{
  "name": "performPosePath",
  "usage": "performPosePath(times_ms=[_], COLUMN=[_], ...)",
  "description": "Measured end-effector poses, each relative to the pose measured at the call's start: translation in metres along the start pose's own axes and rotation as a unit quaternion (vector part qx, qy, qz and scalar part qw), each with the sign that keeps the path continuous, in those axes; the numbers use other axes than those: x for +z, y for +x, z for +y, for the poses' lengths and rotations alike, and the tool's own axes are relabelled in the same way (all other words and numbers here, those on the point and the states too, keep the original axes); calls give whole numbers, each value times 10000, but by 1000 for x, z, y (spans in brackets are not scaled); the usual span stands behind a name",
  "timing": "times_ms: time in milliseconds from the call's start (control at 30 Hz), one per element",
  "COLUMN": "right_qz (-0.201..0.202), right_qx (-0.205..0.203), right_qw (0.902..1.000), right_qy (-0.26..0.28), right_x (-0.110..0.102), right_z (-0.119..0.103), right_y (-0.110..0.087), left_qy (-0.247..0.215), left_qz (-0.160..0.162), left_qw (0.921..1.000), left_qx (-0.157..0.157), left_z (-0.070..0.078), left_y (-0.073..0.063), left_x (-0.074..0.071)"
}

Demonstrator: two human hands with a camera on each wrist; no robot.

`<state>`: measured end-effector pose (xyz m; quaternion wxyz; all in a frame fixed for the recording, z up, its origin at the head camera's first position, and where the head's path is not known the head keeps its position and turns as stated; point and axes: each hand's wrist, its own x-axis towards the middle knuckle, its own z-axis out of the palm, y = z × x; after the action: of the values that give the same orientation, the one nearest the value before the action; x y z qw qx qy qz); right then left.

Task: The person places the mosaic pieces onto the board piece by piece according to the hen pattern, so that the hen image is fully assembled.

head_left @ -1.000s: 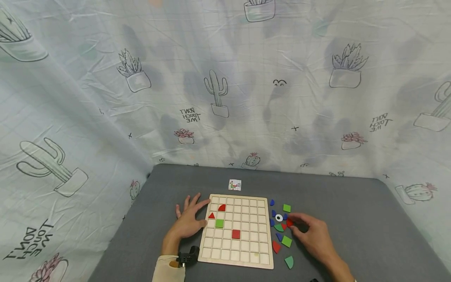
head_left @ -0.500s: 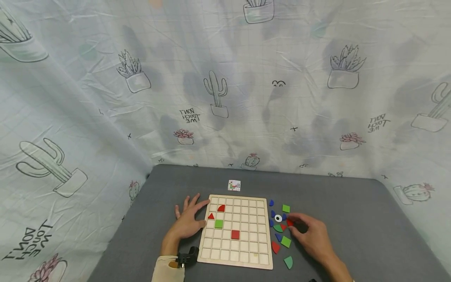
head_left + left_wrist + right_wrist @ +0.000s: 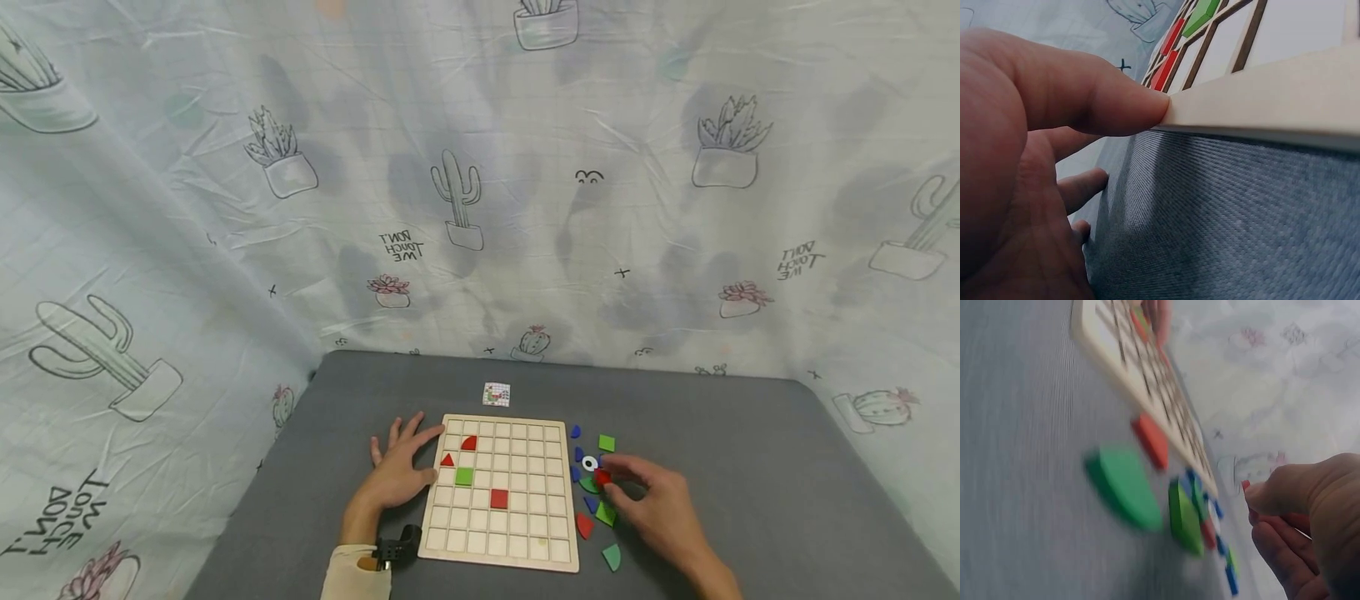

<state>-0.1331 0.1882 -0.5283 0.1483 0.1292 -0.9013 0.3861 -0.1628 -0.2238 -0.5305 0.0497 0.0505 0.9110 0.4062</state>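
My right hand (image 3: 660, 500) pinches a red piece (image 3: 602, 477) between thumb and fingertips, above the loose pieces beside the board; in the right wrist view only a sliver of this red piece (image 3: 1250, 503) shows. At the left edge of the wooden grid board (image 3: 525, 533) my left hand (image 3: 397, 475) rests with fingers spread, its thumb touching the rim (image 3: 1260, 106). On the board lie a red quarter-circle (image 3: 469, 443), a red triangle (image 3: 447, 460), a green square (image 3: 464, 477) and a red square (image 3: 498, 499).
Right of the board are several loose pieces, among them a white ring (image 3: 590, 463), a green square (image 3: 607, 443), a red piece (image 3: 584, 525) and a green quarter-circle (image 3: 612, 557). A small pattern card (image 3: 497, 394) lies behind the board on the grey table (image 3: 787, 500).
My right hand has lifted the red piece from among the loose pieces and moved it slightly left. The left hand stays at the board's edge.
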Motion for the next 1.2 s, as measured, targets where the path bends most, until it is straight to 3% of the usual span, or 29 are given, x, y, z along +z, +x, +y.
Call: performPosePath(times_ms=[233,600,900,1200], right_qz=[-471,-950,-1302,-1824], right_qx=[-171,-521,-861,-771], right_qw=[9955,9888,9771,9666], right_qy=[805,1029,1448,1627], right_x=[13,42,64,88], right_z=[-25,-48,-64,-72], right_y=[1,11,18,24], left_qy=[-3,3,-96,-89], left_qz=[21,40,20,0], left_qw=[10000,10000,9999,9999], left_qx=[-24,19,80,77], left_z=[-1,0,-3,-2], left_y=[0,1,1,0], left_x=[0,1,1,0])
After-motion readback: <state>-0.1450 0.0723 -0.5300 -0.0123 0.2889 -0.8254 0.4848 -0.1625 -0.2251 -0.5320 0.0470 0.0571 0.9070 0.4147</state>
